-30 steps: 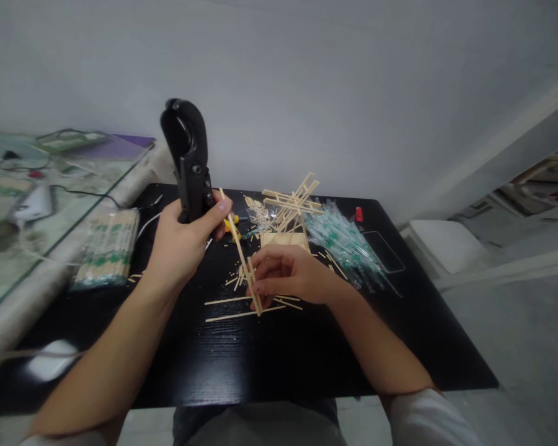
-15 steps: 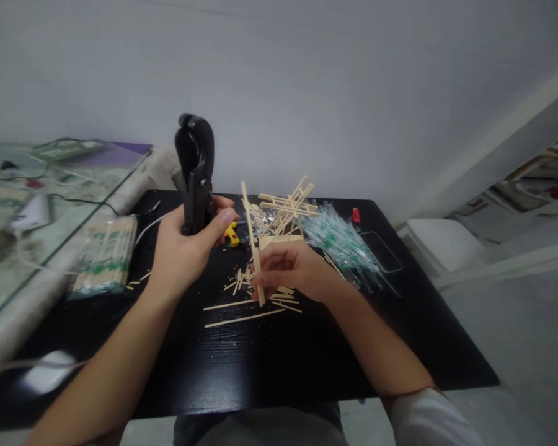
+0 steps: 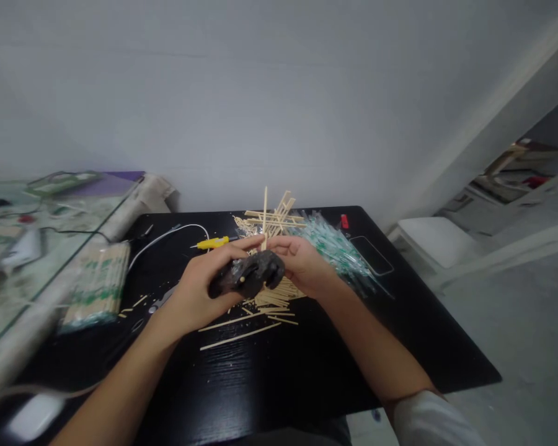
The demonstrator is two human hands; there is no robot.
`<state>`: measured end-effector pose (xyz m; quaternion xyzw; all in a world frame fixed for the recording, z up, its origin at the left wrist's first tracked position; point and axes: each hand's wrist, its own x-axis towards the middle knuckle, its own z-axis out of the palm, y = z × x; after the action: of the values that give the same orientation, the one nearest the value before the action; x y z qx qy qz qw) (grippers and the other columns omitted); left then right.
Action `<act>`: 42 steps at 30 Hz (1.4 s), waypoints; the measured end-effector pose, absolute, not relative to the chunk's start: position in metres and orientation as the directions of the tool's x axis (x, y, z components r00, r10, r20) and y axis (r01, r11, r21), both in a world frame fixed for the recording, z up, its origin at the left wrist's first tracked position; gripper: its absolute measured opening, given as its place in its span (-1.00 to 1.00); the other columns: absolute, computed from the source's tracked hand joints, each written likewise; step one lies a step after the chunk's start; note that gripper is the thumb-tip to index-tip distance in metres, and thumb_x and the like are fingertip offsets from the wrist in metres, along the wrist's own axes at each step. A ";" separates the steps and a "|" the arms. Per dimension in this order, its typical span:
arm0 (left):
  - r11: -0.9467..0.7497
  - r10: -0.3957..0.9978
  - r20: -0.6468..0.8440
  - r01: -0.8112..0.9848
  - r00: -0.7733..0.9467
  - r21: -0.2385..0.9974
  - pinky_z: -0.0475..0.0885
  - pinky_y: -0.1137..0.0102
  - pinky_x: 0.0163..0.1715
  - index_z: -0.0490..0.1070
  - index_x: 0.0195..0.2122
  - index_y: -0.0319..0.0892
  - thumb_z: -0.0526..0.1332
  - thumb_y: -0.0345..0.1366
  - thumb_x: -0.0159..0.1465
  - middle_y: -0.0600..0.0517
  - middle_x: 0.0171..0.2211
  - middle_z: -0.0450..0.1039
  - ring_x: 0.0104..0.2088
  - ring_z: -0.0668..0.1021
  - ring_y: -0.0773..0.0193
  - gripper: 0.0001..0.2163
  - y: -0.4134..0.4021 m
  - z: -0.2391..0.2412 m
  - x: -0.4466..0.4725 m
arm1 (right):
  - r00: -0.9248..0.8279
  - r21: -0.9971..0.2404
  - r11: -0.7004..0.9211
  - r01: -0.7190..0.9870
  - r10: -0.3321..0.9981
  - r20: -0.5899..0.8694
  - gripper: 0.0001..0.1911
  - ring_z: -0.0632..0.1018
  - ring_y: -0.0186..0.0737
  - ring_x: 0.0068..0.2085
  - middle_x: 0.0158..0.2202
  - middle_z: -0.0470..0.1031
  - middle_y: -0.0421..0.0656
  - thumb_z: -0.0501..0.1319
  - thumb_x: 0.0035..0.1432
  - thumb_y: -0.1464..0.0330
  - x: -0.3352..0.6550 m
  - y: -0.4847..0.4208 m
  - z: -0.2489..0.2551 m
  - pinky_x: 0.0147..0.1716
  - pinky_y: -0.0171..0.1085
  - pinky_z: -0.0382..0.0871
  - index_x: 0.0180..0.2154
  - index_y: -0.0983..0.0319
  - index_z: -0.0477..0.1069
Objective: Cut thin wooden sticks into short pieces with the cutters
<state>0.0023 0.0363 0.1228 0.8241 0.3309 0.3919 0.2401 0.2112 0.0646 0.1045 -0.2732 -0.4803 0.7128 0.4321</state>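
My left hand point(image 3: 199, 285) is closed around a black pipe cutter point(image 3: 255, 272), whose jaw end points right, toward my other hand. My right hand point(image 3: 304, 263) pinches thin wooden sticks point(image 3: 265, 214) that stand nearly upright, just behind the cutter. The cutter hides their lower ends, so I cannot tell whether they sit between its jaws. Beneath both hands lies a spread of short cut sticks point(image 3: 276, 300). Two longer sticks point(image 3: 239, 337) lie nearer to me on the black table point(image 3: 232, 384). Behind the hands is a crossed frame of sticks point(image 3: 283, 214).
A yellow tool with a thin tip point(image 3: 214, 242) lies left of the frame, near a white cable point(image 3: 167, 234). Clear green-printed wrappers point(image 3: 337, 244) are heaped on the right, by a red object point(image 3: 345, 221). A packed bundle of sticks point(image 3: 97, 282) lies left, beside a glass-topped surface point(image 3: 69, 229).
The pipe cutter has swung from upright down and right, to just in front of the sticks. My two hands have come together. The sticks in my right hand now stand straighter.
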 end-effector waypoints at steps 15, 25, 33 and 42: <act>-0.601 0.788 0.432 0.394 0.439 0.695 0.55 0.20 -0.14 0.48 -0.26 -0.08 0.38 -0.41 0.04 -0.11 -0.01 0.62 -0.14 0.66 0.04 -0.77 0.042 0.119 -0.005 | -0.446 -0.950 -0.106 -0.295 0.894 0.038 -0.76 0.63 -0.28 -0.41 -0.40 0.62 -0.19 0.49 -0.01 0.28 0.208 0.060 0.102 -0.32 -0.24 0.60 -0.37 0.22 0.50; -0.435 0.900 0.395 0.311 0.185 0.845 0.45 0.16 0.09 0.37 -0.32 -0.11 0.42 -0.27 0.15 -0.06 -0.01 0.61 0.03 0.60 0.07 -0.79 0.014 0.103 -0.004 | -0.186 -0.949 0.291 0.119 0.946 0.267 -0.78 0.64 -0.19 -0.32 -0.38 0.61 -0.16 0.41 0.12 0.21 0.218 0.018 0.065 -0.24 -0.23 0.55 -0.36 0.20 0.50; -0.154 0.981 0.114 0.282 0.155 0.947 0.52 0.31 -0.22 0.47 -0.28 -0.13 0.38 -0.21 0.19 -0.01 -0.20 0.64 -0.23 0.63 0.17 -0.83 -0.036 0.035 0.021 | -0.327 -0.838 0.367 0.404 0.913 0.242 -0.91 0.64 -0.17 -0.26 -0.28 0.65 -0.12 0.28 0.28 0.35 0.221 -0.035 -0.019 -0.16 -0.23 0.49 -0.23 0.21 0.56; -0.039 0.997 0.033 0.097 0.064 0.995 0.48 0.28 -0.15 0.35 -0.38 -0.12 0.38 -0.28 0.16 0.01 -0.31 0.59 -0.23 0.61 0.17 -0.81 -0.052 0.007 0.044 | -0.350 -0.824 0.427 0.374 0.887 0.301 -0.87 0.65 -0.14 -0.16 -0.19 0.66 -0.06 0.24 0.32 0.35 0.220 -0.041 -0.042 -0.08 -0.19 0.50 -0.16 0.22 0.55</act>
<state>0.0439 -0.0525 0.0067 0.5480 0.4992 0.4680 0.4811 0.2203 -0.0409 -0.0420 -0.4196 -0.7512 0.3326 0.3860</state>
